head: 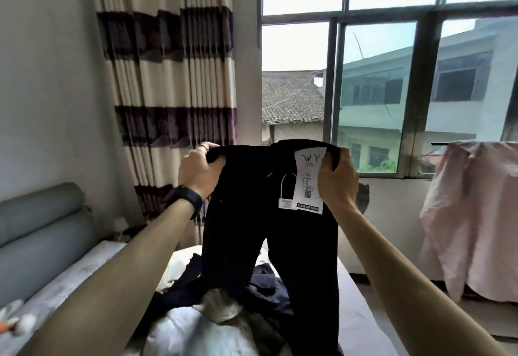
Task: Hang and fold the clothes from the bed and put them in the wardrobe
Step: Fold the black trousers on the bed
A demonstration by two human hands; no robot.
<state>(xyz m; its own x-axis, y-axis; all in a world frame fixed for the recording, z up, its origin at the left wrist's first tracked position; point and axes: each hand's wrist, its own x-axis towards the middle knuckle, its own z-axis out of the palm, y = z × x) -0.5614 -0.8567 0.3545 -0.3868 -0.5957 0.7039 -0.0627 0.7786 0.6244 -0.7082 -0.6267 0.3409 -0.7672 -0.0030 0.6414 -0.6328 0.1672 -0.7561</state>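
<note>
I hold a pair of black trousers (252, 232) up by the waistband in front of the window. My left hand (197, 172) grips the left end of the waistband, and my right hand (337, 179) grips the right end. A white paper tag (308, 180) with a plastic loop hangs from the waistband beside my right hand. The trouser legs hang down onto the bed (361, 319), where a heap of dark and light clothes (244, 302) lies under them.
A grey padded headboard (36, 232) runs along the left. A striped curtain (173, 81) hangs behind my left hand. A pink garment (471, 215) hangs over a rack at the right, below the window (370, 89).
</note>
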